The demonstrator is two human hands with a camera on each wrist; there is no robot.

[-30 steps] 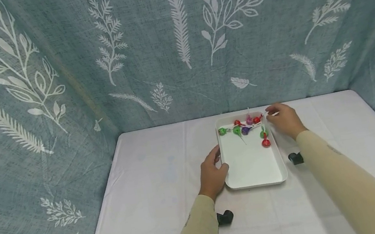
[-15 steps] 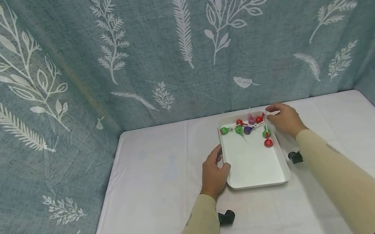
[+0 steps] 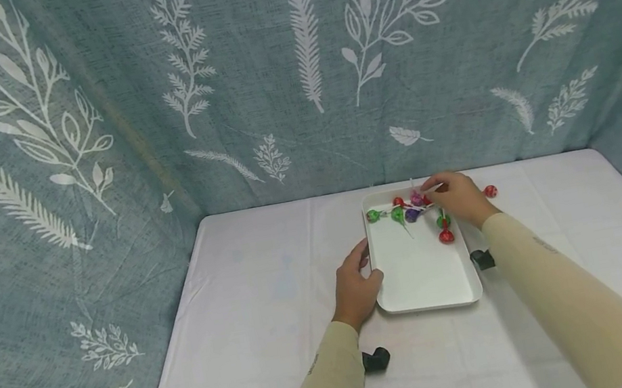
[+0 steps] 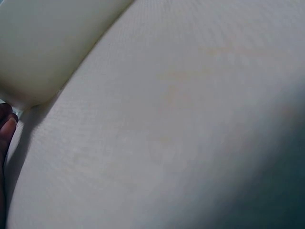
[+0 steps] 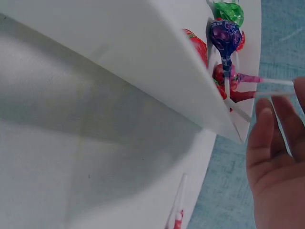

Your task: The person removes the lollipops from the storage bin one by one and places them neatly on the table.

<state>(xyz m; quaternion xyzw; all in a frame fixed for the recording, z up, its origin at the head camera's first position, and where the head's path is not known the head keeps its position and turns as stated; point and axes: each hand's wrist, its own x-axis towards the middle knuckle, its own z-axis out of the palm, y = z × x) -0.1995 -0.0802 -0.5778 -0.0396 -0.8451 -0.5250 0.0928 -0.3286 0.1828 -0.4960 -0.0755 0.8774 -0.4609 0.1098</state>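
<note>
1. Head view: shiny-wrapped lollipops bunched at the far end of a smooth white tray, plus a green lollipop and a red lollipop along its right wall.
2. Newly in sight since half a second ago: a loose red lollipop on the white tablecloth, just right of the right hand.
3. Right hand shifted left since then, over the tray's far right corner; thumb and fingers bent, nearly together, beside the thin white sticks; impossible to tell whether pinching one.
4. Left hand unmoved on the tray's left edge, holding it with thumb at the rim and fingers bent against the outer side.
5. Behind: blue-green woven curtain with white leaf prints.
</note>
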